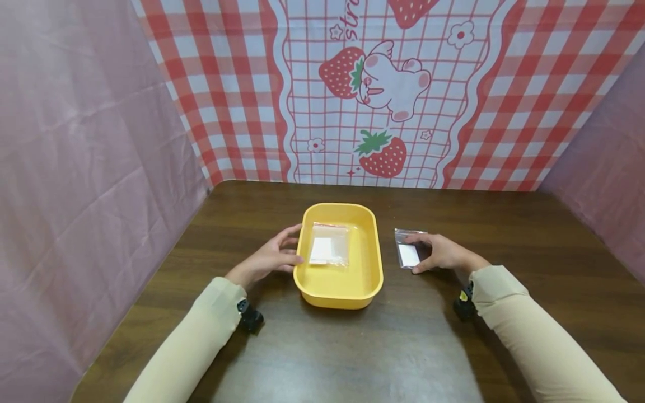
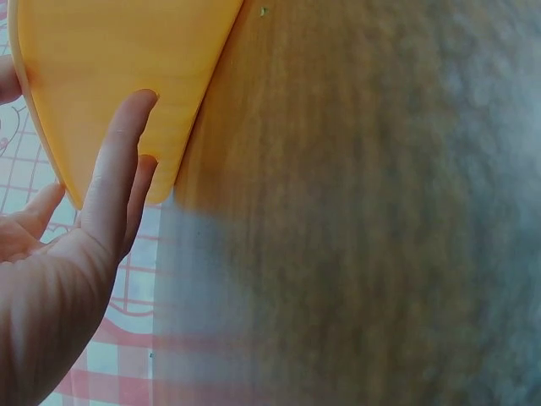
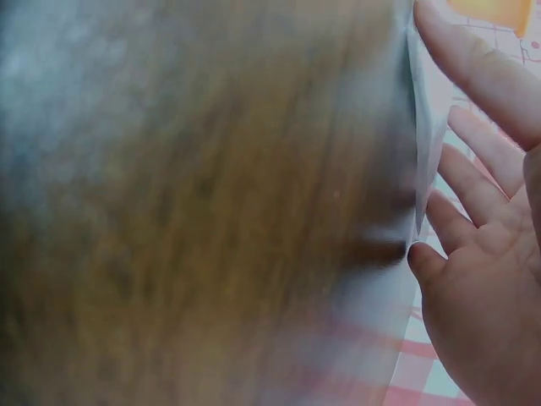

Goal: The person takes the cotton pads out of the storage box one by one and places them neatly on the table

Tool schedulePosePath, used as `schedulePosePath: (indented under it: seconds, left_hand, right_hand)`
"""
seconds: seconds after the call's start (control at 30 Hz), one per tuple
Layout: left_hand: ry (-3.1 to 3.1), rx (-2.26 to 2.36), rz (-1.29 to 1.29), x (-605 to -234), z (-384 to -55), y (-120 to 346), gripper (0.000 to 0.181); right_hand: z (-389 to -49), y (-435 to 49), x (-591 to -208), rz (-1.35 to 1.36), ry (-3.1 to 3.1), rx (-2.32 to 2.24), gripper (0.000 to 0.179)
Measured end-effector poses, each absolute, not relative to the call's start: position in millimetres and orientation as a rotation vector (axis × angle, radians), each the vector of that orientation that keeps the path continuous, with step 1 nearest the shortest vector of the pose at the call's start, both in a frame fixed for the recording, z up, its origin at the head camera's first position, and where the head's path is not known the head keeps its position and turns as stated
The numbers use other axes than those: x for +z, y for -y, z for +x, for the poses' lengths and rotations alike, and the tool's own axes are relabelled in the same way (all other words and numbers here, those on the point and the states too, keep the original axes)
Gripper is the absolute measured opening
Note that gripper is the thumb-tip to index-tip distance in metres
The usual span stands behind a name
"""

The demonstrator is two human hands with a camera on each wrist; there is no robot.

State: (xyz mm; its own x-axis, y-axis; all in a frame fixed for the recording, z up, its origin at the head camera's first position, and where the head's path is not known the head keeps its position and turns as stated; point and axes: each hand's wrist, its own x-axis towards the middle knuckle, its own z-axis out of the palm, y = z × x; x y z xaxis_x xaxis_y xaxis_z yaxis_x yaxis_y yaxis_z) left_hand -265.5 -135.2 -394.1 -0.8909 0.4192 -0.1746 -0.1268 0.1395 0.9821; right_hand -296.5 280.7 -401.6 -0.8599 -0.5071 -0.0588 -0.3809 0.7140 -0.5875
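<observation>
A yellow tray point(image 1: 367, 252) stands on the table in the head view, left of centre. Inside it, toward its left side, lies a clear plastic bag point(image 1: 327, 246) with a white insert. My left hand point(image 1: 272, 257) is at the tray's left side, thumb by the rim; in the left wrist view its fingers point(image 2: 110, 178) stretch along the outer wall. To the right of the tray is a second clear zip bag point(image 1: 407, 252) with a white insert. My right hand point(image 1: 443, 253) rests over this bag's right part, thumb and fingers spread, fingertips touching it in the right wrist view.
The dark wooden table point(image 1: 347, 352) extends around the tray. Behind it hangs a red-and-white checked cloth point(image 1: 237, 95) with strawberries, and a pink curtain point(image 1: 90, 168) covers the left side. Each wrist wears a small black camera, such as the left wrist camera point(image 1: 249, 316).
</observation>
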Motion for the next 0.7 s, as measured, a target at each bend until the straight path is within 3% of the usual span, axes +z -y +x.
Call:
schedulePosePath:
  seconds: [0.43, 0.7]
  left_hand:
    - [-2.016, 1.799, 0.276, -392.5, -263.5, 134.2, 0.081]
    - [-2.018, 1.804, 0.259, -392.5, -263.5, 134.6, 0.081]
  right_hand:
    - [-290.7, -276.2, -393.8, -0.473, -2.738, -1.125, 0.076]
    - [-282.5, -265.2, -383.6, -0.475, -2.703, -1.351, 0.07]
